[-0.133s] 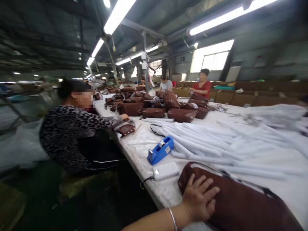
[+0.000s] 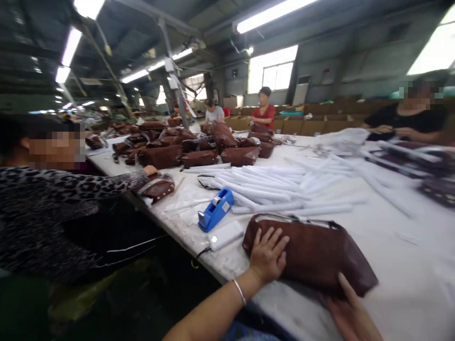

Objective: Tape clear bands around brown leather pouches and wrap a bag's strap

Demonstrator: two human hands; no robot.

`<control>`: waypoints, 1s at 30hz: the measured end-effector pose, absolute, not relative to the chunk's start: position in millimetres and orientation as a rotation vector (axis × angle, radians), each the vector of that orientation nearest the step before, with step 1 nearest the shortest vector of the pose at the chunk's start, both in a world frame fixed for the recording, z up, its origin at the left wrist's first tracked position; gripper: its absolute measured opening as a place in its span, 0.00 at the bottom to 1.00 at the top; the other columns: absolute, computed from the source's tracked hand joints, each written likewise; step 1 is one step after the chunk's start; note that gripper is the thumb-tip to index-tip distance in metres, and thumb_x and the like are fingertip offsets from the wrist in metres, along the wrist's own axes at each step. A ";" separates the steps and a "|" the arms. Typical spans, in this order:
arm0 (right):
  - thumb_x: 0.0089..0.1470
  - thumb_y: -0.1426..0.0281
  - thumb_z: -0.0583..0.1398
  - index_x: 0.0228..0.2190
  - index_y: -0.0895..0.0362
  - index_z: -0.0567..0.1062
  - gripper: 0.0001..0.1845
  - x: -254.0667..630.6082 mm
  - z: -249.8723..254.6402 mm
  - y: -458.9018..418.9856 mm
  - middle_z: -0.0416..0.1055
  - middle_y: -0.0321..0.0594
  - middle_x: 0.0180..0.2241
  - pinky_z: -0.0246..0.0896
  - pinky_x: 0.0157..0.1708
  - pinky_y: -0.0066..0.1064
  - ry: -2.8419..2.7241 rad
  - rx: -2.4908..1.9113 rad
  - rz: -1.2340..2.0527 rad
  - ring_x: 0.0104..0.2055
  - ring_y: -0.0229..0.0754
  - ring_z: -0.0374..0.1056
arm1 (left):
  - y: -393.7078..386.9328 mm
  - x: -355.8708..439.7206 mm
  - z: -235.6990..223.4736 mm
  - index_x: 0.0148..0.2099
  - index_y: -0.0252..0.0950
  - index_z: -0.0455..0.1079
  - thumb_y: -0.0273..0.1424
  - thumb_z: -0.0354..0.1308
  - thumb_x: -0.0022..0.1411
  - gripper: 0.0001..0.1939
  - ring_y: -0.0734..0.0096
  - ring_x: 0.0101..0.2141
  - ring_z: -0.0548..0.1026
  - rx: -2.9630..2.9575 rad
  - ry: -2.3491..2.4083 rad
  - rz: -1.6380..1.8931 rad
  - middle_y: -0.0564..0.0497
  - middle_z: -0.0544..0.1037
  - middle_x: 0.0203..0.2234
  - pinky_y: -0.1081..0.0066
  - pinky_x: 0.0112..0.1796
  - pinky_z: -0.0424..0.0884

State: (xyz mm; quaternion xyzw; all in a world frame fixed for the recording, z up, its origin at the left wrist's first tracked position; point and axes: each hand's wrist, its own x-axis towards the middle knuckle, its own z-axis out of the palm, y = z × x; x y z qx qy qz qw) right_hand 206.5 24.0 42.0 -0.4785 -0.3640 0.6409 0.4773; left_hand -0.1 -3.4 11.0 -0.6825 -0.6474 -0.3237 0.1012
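Observation:
A brown leather handbag [image 2: 313, 251] lies on its side at the near edge of the table, its dark-trimmed rim and straps along the far side. On its left end my left hand [image 2: 269, 255] rests with fingers spread flat; a silver bangle circles that wrist. My right hand [image 2: 350, 308] is at the bag's near lower edge, thumb against the leather and the other fingers tucked underneath, mostly hidden. Just beyond the left hand sit a white box-shaped device [image 2: 226, 235] with a black cable and a blue tape dispenser [image 2: 215, 209].
White paper-like rolls [image 2: 263, 184] lie in a heap beyond the bag. Farther back are many brown bags [image 2: 159, 156] in a pile. At left, a co-worker in a leopard-print sleeve [image 2: 106, 182] touches a studded brown bag [image 2: 158, 188]. Another in black [image 2: 408, 118] sits at right.
My view has swung right. My right hand has come into view at the handbag's near edge. My left hand stays spread on the bag's left end.

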 end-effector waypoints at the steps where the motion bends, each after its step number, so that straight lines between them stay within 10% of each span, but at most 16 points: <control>1: 0.43 0.52 0.68 0.54 0.46 0.71 0.37 206.2 44.5 23.1 0.71 0.39 0.55 0.77 0.45 0.43 -0.749 -1.173 1.546 0.56 0.51 0.69 | -3.7 -0.5 14.0 0.66 0.47 0.61 0.36 0.50 0.68 0.25 0.59 0.66 0.59 -2.030 -1.930 -0.983 0.54 0.63 0.66 0.46 0.66 0.48; 8: 0.42 0.59 0.72 0.53 0.56 0.73 0.37 207.8 134.9 11.8 0.77 0.43 0.48 0.71 0.50 0.42 -1.009 -1.131 0.935 0.49 0.51 0.73 | -3.1 31.3 53.2 0.70 0.43 0.53 0.34 0.47 0.70 0.28 0.60 0.67 0.55 -2.064 -1.993 -1.818 0.48 0.56 0.69 0.52 0.66 0.52; 12: 0.46 0.69 0.70 0.62 0.51 0.65 0.43 207.6 166.5 -3.6 0.77 0.42 0.49 0.74 0.45 0.37 -1.592 -1.074 0.266 0.45 0.50 0.76 | -12.2 73.3 66.2 0.68 0.36 0.59 0.41 0.43 0.72 0.27 0.56 0.57 0.72 -2.588 -2.030 -2.424 0.41 0.69 0.61 0.57 0.56 0.70; 19: 0.55 0.84 0.54 0.56 0.52 0.72 0.30 182.1 75.6 4.8 0.78 0.36 0.49 0.71 0.50 0.32 -2.074 -0.839 -0.094 0.51 0.43 0.75 | -70.6 53.5 96.0 0.46 0.36 0.81 0.34 0.60 0.62 0.13 0.57 0.42 0.82 -3.856 -1.674 -1.597 0.46 0.84 0.40 0.64 0.47 0.75; 22: 0.56 0.82 0.53 0.52 0.53 0.75 0.26 170.3 28.7 -7.3 0.79 0.37 0.46 0.73 0.47 0.32 -2.172 -0.792 0.005 0.51 0.43 0.75 | -64.1 33.3 118.7 0.45 0.33 0.79 0.38 0.57 0.66 0.16 0.62 0.36 0.82 -3.469 -2.051 -2.008 0.44 0.84 0.37 0.67 0.41 0.77; 25: 0.58 0.79 0.55 0.47 0.54 0.78 0.19 162.1 0.2 -24.0 0.80 0.40 0.44 0.74 0.45 0.32 -2.180 -0.801 0.054 0.49 0.45 0.75 | -33.5 27.9 111.4 0.51 0.36 0.76 0.39 0.52 0.70 0.17 0.61 0.47 0.79 -2.520 -2.205 -2.142 0.44 0.81 0.46 0.63 0.51 0.74; 30: 0.58 0.70 0.59 0.49 0.56 0.77 0.17 186.8 33.6 -26.7 0.77 0.42 0.50 0.69 0.54 0.33 -2.474 -0.665 0.335 0.57 0.46 0.69 | -2.0 31.3 47.5 0.65 0.40 0.62 0.33 0.47 0.71 0.22 0.58 0.65 0.60 -2.299 -2.030 -1.160 0.46 0.66 0.64 0.47 0.64 0.55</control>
